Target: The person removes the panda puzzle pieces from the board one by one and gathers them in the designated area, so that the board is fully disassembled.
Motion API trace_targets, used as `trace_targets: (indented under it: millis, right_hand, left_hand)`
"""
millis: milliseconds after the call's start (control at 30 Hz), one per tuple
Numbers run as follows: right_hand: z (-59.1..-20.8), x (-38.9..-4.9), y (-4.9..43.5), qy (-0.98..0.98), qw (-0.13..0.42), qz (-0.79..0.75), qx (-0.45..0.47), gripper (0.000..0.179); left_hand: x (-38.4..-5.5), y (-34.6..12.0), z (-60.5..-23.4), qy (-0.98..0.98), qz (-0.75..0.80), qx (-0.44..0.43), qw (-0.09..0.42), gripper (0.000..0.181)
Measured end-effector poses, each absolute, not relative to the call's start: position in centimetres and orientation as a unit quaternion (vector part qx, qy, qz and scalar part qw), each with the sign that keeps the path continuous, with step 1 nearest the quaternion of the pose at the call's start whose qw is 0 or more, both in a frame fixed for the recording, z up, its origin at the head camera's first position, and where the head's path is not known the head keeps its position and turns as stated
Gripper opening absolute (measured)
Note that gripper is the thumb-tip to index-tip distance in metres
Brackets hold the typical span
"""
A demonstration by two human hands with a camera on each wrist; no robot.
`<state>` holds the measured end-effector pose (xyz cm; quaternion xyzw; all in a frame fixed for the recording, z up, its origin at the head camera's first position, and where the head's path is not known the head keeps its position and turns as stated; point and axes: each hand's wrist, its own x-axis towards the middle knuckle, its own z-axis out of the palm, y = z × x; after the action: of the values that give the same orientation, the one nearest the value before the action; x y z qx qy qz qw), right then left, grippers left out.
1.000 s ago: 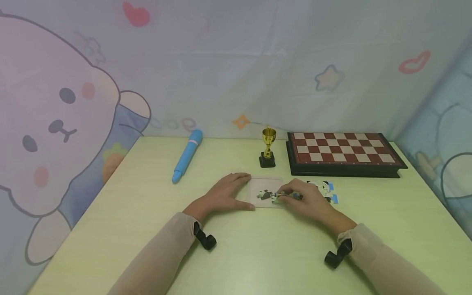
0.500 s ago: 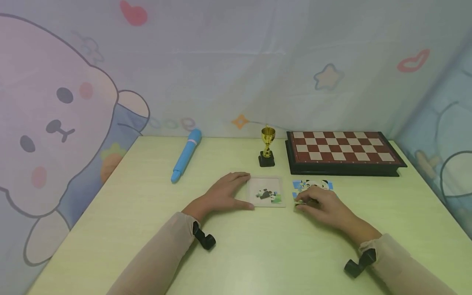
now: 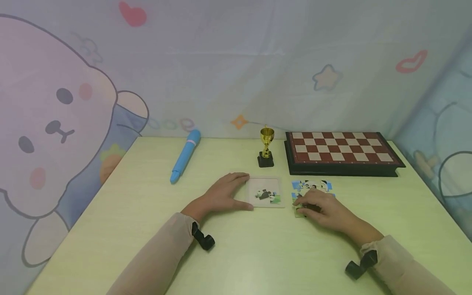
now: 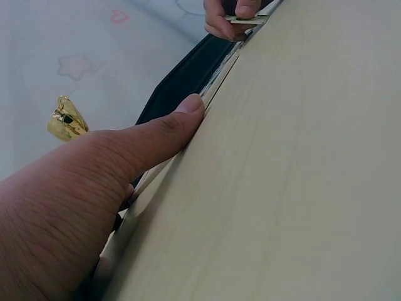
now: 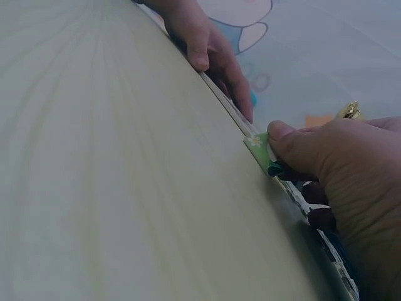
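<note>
A small pale puzzle tray lies mid-table, with a few joined panda puzzle pieces along its lower part. My left hand rests at the tray's left side, thumb at the near edge and fingertips at the far corner, both fairly straight. To the right of the tray, my right hand pinches a puzzle piece, green with a white flower, between thumb and fingers. The piece is tilted up from the table in the right wrist view. More loose panda puzzle pieces lie beyond and partly under the right hand.
A small gold trophy cup on a black base stands behind the tray. To its right lies a folded chessboard box. A blue microphone-shaped stick lies at the back left. A printed cloth backdrop hangs behind the table.
My right hand has gone from the tray to the loose pieces on the right, leaving a green piece in the tray's lower right corner, and now pinches another. My left hand has stayed put.
</note>
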<state>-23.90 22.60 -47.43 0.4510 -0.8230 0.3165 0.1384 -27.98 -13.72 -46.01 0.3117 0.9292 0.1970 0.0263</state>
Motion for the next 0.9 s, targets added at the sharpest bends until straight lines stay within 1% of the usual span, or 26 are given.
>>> trace_targets:
  millis: [400,600,767,900]
  right_hand:
    - [-47.29,-24.17,22.36,-0.839,0.165,0.289,0.431,0.026]
    - [-47.1,-24.01,22.33,-0.838,0.171,0.295,0.427,0.022]
    - [-46.75,-23.89,22.35,-0.839,0.173,0.304,0.418,0.021]
    - [-46.73,-23.85,22.43,-0.834,0.176,0.307,0.422,0.023]
  left_hand:
    - [-28.15,-13.83,-46.28,0.931,0.194,0.31,0.021,0.109]
    - [-28.08,-13.78,-46.07,0.928,0.201,0.312,0.029,0.109]
    - [-28.25,-13.76,-46.1,0.929,0.195,0.314,0.021,0.11]
    - [-28.24,-13.8,-46.26,0.929,0.198,0.311,0.028,0.11]
